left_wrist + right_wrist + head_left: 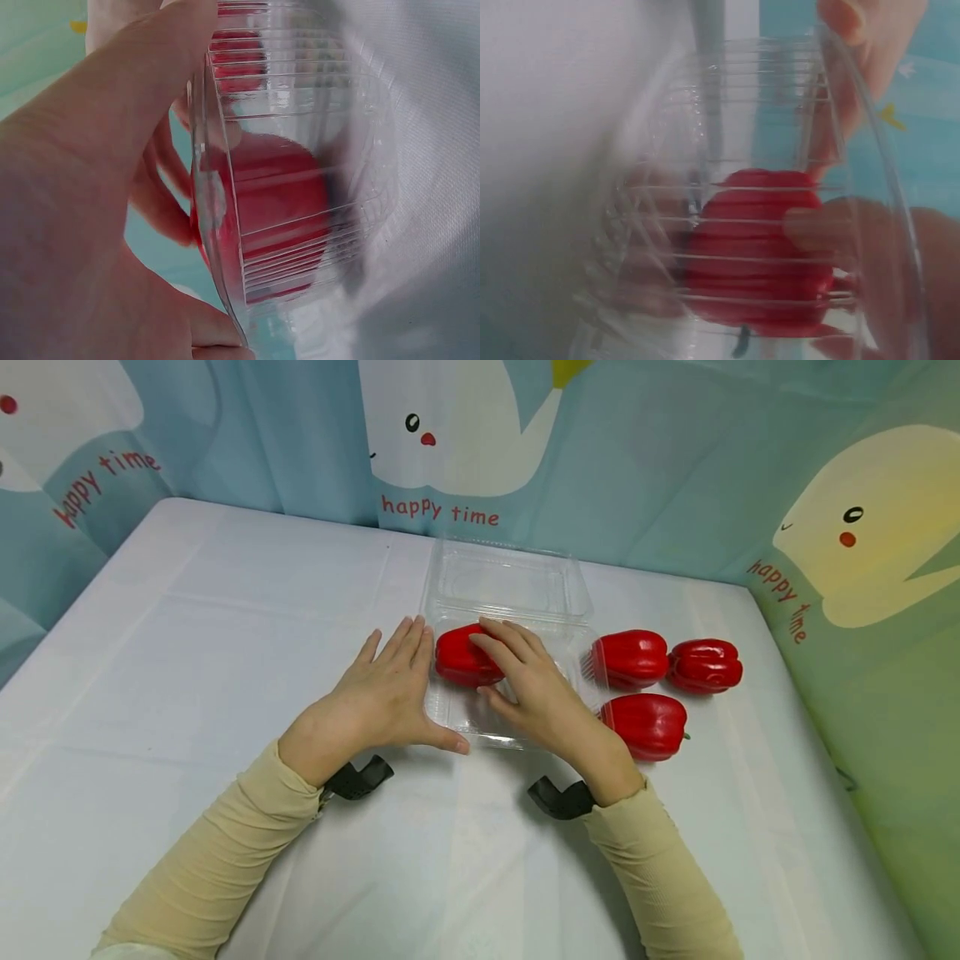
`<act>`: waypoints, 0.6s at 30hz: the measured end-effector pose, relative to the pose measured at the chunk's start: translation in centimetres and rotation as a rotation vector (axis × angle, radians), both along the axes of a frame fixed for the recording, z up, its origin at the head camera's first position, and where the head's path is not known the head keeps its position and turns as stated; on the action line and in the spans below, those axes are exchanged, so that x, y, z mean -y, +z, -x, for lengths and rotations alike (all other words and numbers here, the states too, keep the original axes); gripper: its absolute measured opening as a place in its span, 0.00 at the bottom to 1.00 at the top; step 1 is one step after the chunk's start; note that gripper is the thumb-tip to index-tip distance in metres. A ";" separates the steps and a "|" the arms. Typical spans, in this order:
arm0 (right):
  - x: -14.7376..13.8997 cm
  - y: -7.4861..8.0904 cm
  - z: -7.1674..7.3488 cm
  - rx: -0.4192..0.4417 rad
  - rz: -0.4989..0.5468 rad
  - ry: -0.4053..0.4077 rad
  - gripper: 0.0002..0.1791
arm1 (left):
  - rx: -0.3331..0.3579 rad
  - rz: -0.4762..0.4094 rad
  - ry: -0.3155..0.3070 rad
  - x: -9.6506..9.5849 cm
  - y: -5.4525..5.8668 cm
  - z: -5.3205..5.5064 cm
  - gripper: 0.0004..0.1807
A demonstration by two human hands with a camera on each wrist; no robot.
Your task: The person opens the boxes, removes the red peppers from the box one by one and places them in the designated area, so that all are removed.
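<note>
1. The right hand (pixel 542 693) is reaching into the clear plastic box (pixel 457 710), its grip curling around a red pepper (pixel 459 658) that is lying at the box's left end.
2. The left hand (pixel 382 693) is pressing flat against the box's left wall, fingers straight, thumb along the front edge.
3. The box's lid (pixel 506 581) is lying open behind it.
4. Three more red peppers (pixel 647 725) are sitting on the white tabletop (pixel 187 635) just right of the box.
</note>
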State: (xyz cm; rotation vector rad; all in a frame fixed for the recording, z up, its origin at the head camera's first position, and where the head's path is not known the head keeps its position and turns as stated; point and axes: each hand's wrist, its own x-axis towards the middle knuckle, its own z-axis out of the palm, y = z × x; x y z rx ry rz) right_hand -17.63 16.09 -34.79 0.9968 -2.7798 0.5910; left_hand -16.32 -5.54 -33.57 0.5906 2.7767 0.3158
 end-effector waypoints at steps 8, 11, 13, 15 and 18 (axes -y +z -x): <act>0.1 0.1 -0.4 0.065 0.009 -0.085 0.35 | 0.001 0.006 -0.006 -0.1 0.0 -0.1 0.78; 0.0 0.4 -0.7 0.095 0.000 -0.108 0.35 | 0.004 0.004 -0.006 -0.1 0.0 -0.1 0.78; -0.1 0.6 -0.8 0.103 -0.009 -0.111 0.34 | 0.006 0.003 -0.003 -0.1 0.1 -0.1 0.78; -0.2 0.8 -0.9 0.109 -0.016 -0.108 0.33 | 0.008 0.001 0.000 -0.1 0.1 -0.2 0.78; -0.4 0.9 -1.0 0.125 -0.024 -0.099 0.33 | 0.013 0.001 0.003 -0.1 0.2 -0.2 0.78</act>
